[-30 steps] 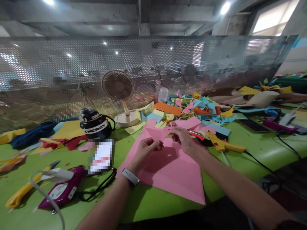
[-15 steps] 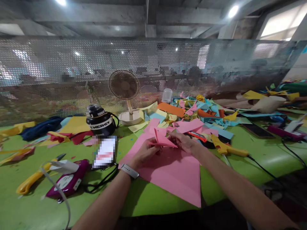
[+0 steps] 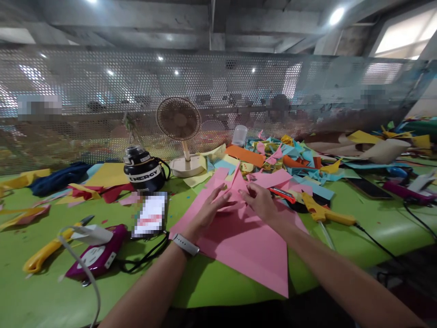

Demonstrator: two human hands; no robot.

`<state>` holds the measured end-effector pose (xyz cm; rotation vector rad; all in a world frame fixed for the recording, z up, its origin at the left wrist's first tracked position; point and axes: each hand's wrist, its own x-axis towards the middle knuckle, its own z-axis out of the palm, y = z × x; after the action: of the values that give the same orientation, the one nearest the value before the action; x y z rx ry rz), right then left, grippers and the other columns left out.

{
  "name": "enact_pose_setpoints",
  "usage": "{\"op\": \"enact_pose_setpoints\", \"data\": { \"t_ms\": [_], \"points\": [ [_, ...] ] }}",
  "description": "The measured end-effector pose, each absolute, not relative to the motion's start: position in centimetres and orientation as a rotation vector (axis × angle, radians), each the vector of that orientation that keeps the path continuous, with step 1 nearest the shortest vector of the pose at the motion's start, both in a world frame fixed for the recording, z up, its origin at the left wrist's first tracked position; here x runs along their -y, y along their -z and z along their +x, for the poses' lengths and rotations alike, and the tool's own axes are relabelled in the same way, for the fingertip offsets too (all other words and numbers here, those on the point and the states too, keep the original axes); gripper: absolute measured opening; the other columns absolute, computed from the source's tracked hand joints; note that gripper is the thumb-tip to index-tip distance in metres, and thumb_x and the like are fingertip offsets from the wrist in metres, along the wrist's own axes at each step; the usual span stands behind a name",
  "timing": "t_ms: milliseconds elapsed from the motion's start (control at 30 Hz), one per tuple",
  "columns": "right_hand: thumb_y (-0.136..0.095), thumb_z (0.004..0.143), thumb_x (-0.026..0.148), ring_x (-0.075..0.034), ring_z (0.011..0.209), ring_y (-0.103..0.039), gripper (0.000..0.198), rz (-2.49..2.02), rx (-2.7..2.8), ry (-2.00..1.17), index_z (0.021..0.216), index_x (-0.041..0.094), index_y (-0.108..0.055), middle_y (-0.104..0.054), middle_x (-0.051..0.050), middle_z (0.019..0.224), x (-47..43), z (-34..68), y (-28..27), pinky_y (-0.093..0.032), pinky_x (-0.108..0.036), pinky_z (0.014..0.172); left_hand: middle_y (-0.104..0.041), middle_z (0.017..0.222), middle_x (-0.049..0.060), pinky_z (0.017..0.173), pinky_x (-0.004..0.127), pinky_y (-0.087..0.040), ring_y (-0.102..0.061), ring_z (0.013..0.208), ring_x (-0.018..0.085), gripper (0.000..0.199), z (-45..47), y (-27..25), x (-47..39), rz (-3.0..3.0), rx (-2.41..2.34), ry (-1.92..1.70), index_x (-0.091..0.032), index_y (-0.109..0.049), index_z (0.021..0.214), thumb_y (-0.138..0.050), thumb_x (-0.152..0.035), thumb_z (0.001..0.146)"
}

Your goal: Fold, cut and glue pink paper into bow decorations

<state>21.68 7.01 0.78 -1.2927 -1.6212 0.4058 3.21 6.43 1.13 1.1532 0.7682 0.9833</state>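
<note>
Paper pc. (image 3: 236, 194), pink, folded, betw. both hands, over far half of lg. pink sheet (image 3: 246, 246); one pointed flap sticking up past fingertips. L hand (image 3: 212, 207) at pc.'s left side, fingers spread, open; contact unclear. R hand (image 3: 261, 201) opposite, fingers curled in twd. pc.; can't tell if gripping. Forearms angled in from near edge of green tabletop (image 3: 198, 289), L wrist w/ grey strap (image 3: 185, 244) by sheet's left corner.

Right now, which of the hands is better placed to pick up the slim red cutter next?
Probably the right hand: the slim red cutter lies close beside it, on its outer side. The left hand is farther off, with the pointed pink paper piece between the two hands.
</note>
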Motion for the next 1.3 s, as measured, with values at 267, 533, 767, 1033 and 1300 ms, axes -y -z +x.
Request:
{"op": "enact_pose_setpoints", "data": {
  "t_ms": [267, 533, 767, 1033, 1300],
  "points": [
    [-0.067, 0.069, 0.044, -0.010, 0.050, -0.043, 0.034, -1.144, 1.374, -0.894, 0.061, 0.022, -0.043, -0.043, 0.007, 0.052, -7.8, 21.7, -0.3, -0.033, -0.024, 0.050, -0.069, 0.077, 0.000, 0.073, 0.026, -0.057, -0.066, 0.072, 0.012, 0.035, 2.7, 0.1, -8.5, 0.918, -0.839, -1.202, -0.016, -0.070, 0.084, -0.086, -0.034, 0.059],
    [-0.084, 0.052, 0.043, -0.011, 0.048, -0.056, 0.040, -1.004, 1.147, -1.266, 0.061, 0.018, -0.054, -0.060, 0.004, 0.051, -7.3, 21.0, -0.4, -0.046, -0.024, 0.051, -0.072, 0.068, 0.004, 0.067, 0.025, -0.055, -0.068, 0.064, 0.015, 0.031, 3.2, -0.2, -7.8, 0.921, -0.853, -1.078, -0.014, -0.068, 0.067, -0.085, -0.039, 0.060],
    [-0.079, 0.059, 0.054, -0.011, 0.049, -0.062, 0.041, -1.015, 1.104, -1.194, 0.068, 0.018, -0.062, -0.067, 0.001, 0.060, -7.4, 21.4, -1.8, -0.051, -0.023, 0.052, -0.072, 0.067, 0.008, 0.063, 0.025, -0.055, -0.068, 0.063, 0.017, 0.033, 3.3, -0.8, -7.5, 1.025, -0.938, -1.064, -0.013, -0.067, 0.066, -0.079, -0.044, 0.066],
    [-0.075, 0.068, 0.040, -0.009, 0.045, -0.059, 0.026, -1.107, 0.934, -0.894, 0.068, 0.017, -0.061, -0.066, 0.001, 0.057, -7.1, 25.0, -7.8, -0.048, -0.018, 0.045, -0.073, 0.073, 0.010, 0.062, 0.026, -0.056, -0.069, 0.064, 0.017, 0.025, 2.9, -0.3, -8.1, 0.960, -1.047, -1.116, -0.014, -0.063, 0.068, -0.069, -0.036, 0.076],
    [-0.074, 0.070, 0.038, -0.011, 0.050, -0.062, 0.023, -1.270, 1.144, -0.795, 0.070, 0.017, -0.064, -0.068, -0.003, 0.062, -5.5, 29.3, -11.0, -0.051, -0.021, 0.050, -0.073, 0.072, 0.011, 0.067, 0.030, -0.056, -0.069, 0.066, 0.019, 0.030, 3.1, -0.4, -7.8, 0.973, -0.994, -1.126, -0.013, -0.065, 0.067, -0.073, -0.041, 0.071]
  ]
}}
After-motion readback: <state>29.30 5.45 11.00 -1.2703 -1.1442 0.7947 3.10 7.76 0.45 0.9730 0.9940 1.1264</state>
